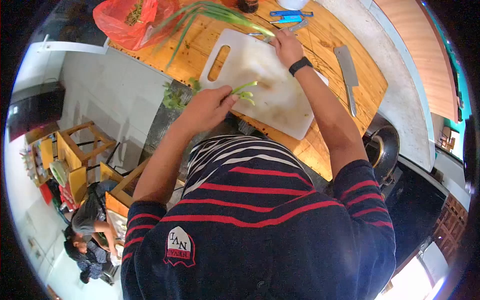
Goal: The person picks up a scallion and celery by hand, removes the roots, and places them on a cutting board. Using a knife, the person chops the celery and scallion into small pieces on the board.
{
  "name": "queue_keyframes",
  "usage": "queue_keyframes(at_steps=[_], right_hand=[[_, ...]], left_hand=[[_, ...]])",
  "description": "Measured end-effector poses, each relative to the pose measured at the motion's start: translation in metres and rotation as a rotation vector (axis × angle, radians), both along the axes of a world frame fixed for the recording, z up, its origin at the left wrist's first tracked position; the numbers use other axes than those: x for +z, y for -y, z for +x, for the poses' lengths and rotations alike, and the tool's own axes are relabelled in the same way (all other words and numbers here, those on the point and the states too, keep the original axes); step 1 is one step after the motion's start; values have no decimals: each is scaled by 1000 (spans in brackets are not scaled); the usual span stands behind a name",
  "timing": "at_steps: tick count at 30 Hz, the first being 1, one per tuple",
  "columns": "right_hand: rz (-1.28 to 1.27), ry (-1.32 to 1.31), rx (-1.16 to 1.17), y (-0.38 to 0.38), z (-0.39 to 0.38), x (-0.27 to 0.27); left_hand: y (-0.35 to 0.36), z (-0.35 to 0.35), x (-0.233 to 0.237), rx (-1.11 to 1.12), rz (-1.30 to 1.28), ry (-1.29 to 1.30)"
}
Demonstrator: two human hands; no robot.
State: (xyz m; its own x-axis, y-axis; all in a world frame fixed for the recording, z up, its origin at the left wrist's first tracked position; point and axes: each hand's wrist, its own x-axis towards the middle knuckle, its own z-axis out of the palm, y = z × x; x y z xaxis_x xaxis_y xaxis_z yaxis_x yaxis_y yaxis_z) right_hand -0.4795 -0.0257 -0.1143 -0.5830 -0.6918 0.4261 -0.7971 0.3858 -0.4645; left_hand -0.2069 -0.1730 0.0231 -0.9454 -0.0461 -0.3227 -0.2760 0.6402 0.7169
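My left hand [206,107] is closed around a small bunch of leafy herbs, in front of the near left part of the white cutting board [280,102]. The cut stem ends [244,93] poke out to the right of the fingers, and the herb leaves [174,96] hang out on the left. At the board's far edge, my right hand [289,46] grips a spring onion [242,20] by its pale end. Its long green leaves stretch leftward over the wooden table [320,37] towards a red plastic bag [125,25].
A cleaver [346,72] lies on the table right of the board. Blue-handled tools [290,19] are beyond the right hand. A dark wok [385,147] sits at the lower right. Two other people [82,237] are at the lower left, near wooden stools [85,142].
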Motion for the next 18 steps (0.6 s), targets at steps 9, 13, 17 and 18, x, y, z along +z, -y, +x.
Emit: queue_keyframes(at_steps=[9, 13, 17, 18], right_hand=[[-305, 775, -157, -27, 71, 62], [-600, 1200, -76, -47, 128, 83], [-624, 1121, -131, -57, 147, 80], [-602, 1127, -141, -60, 147, 81]], left_hand=[[8, -28, -4, 60, 126, -212], [-12, -43, -16, 18, 41, -203], [-25, -54, -18, -52, 104, -184], [-27, -56, -17, -60, 90, -144]])
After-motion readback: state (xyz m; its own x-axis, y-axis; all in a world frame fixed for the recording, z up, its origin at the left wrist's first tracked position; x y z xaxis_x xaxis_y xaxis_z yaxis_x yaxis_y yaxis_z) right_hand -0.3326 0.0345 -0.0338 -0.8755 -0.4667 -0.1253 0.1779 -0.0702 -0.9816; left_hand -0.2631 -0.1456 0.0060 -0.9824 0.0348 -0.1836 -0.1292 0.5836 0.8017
